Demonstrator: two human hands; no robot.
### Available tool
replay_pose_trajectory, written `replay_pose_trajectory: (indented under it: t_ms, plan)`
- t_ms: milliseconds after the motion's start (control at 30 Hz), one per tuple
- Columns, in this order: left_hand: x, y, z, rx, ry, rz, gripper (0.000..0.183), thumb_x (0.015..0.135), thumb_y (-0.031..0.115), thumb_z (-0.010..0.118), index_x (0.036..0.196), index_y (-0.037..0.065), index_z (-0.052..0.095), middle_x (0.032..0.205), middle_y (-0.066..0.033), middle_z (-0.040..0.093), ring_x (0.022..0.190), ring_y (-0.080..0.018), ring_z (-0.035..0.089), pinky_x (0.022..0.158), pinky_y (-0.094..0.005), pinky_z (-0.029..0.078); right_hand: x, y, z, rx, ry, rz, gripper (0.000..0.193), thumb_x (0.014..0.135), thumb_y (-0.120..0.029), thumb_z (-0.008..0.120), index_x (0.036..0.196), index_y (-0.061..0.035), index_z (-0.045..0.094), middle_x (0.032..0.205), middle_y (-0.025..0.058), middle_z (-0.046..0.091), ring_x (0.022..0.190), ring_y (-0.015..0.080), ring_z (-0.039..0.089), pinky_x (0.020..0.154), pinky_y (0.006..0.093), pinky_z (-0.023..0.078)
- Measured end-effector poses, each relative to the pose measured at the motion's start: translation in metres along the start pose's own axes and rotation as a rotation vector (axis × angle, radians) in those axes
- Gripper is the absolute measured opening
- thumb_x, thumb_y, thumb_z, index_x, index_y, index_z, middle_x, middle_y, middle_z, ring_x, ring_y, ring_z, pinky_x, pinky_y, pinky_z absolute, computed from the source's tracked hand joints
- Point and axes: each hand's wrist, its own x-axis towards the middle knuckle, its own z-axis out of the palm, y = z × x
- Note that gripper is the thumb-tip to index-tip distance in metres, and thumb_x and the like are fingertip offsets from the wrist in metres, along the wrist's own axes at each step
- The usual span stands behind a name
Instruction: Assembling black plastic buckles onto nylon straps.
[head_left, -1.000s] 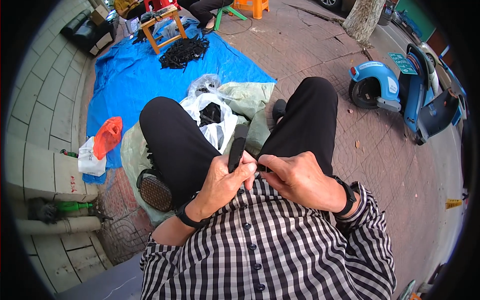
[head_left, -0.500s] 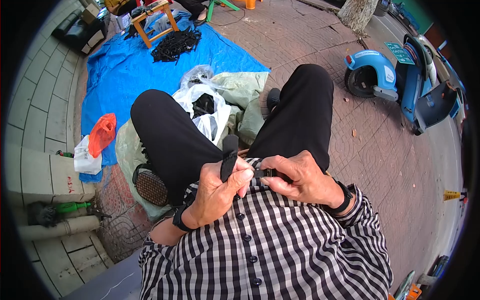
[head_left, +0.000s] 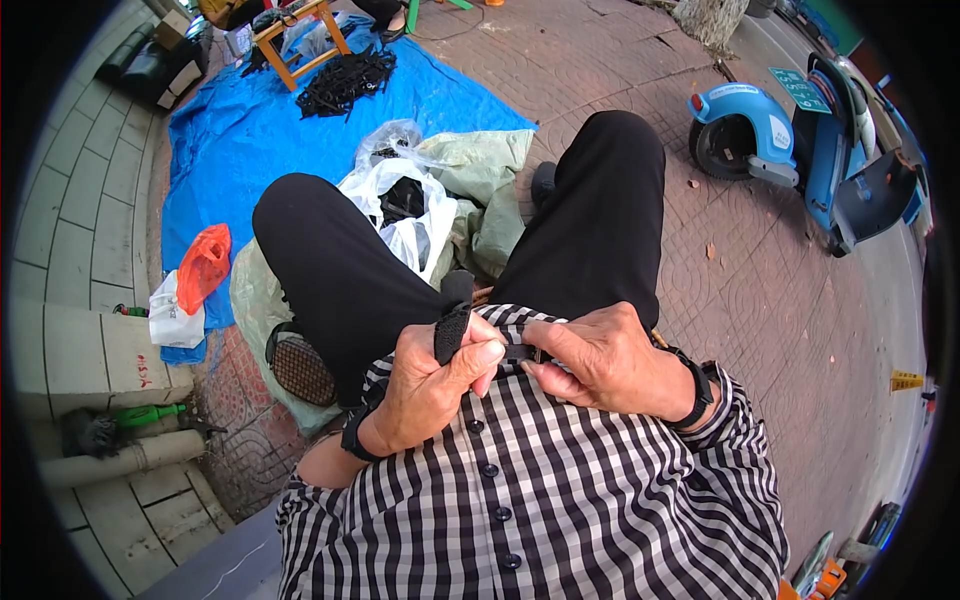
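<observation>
Left hand [head_left: 428,372], right hand [head_left: 612,362] farther apart, black strap [head_left: 518,352] between.

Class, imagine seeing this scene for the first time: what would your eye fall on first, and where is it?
Probably the bright blue sheet spread at the upper left, with a heap of black pieces on it. At the upper right, a blue scooter also stands out. Near the centre, the left hand and right hand hold a black strap.
</observation>
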Motion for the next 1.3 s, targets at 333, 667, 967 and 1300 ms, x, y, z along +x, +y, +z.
replay_pose_trajectory:
  t_ms: [333,667,967,1300]
  plan:
    - [-0.001,0.008,0.002,0.077,-0.065,-0.03,0.019,0.09,0.012,0.052,0.076,0.0,0.057,0.056,0.0,0.051,0.051,-0.0054,0.046,0.049,-0.0207,0.036,-0.008,-0.004,-0.009,0.285,-0.149,0.14,0.016,0.079,-0.011,0.061,0.091,-0.0027,0.054,0.045,0.0049,0.042,0.038,0.0207,0.049,0.038,0.0309,0.035]
    - [0.011,0.009,-0.001,0.133,-0.203,-0.084,0.011,0.087,0.01,0.053,0.081,0.0,0.055,0.059,-0.0004,0.052,0.053,-0.0037,0.045,0.049,-0.019,0.034,-0.01,-0.008,-0.002,0.086,-0.135,0.062,0.017,0.078,-0.008,0.061,0.091,-0.0014,0.051,0.046,0.0037,0.046,0.039,0.0209,0.051,0.036,0.032,0.038]
    - [0.015,0.018,0.0,0.477,-0.216,-0.058,0.017,0.079,0.014,0.063,0.079,-0.002,0.055,0.059,0.0038,0.047,0.054,-0.0017,0.04,0.049,-0.0196,0.033,-0.008,-0.012,0.006,-0.133,-0.185,-0.023,0.021,0.066,-0.004,0.057,0.084,0.0007,0.047,0.055,0.0021,0.047,0.045,0.015,0.055,0.035,0.0303,0.04]
    - [0.013,0.005,-0.006,0.024,-0.255,-0.196,0.018,0.087,0.014,0.059,0.074,0.002,0.056,0.058,0.001,0.051,0.047,-0.0041,0.046,0.045,-0.0185,0.035,-0.007,-0.016,0.005,0.078,-0.074,0.049,0.019,0.075,-0.012,0.066,0.082,-0.0029,0.05,0.049,0.0041,0.048,0.041,0.0209,0.052,0.037,0.0319,0.039]
